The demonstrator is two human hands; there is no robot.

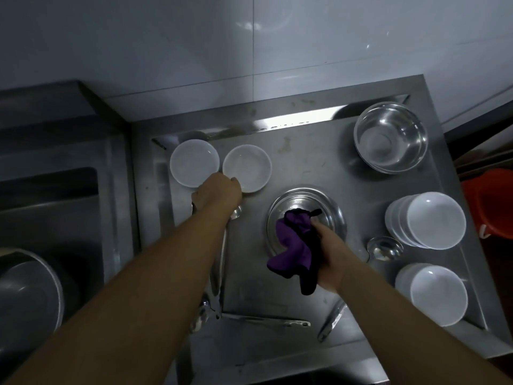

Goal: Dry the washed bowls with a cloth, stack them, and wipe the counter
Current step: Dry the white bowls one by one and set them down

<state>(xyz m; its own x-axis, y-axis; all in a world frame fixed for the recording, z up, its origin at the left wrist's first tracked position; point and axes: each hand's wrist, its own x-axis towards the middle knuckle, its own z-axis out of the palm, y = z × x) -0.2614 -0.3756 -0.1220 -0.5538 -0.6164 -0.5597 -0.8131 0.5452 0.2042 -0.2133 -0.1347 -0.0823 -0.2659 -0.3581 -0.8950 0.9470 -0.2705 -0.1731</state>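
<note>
Two white bowls sit far left on desk [305, 168]; your left hand [218, 191] grips near rim of right-hand bowl [247, 168], other bowl [194, 166] just beside. Right hand [330, 254] clutches purple cloth [294, 245] over steel bowl [305, 218]. Lift bowl clear of neighbour, bring it to cloth, wipe inside then rim. Dried stacks [427, 220] wait far right; stack there.

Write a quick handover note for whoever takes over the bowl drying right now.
Left hand grips the near rim of one of two single white bowls at the counter's far left.
Right hand holds the purple cloth over a steel bowl at centre.
Done: two white stacks on the right.
Left: dry and stack the singles and steel bowls, wipe the counter.
</note>
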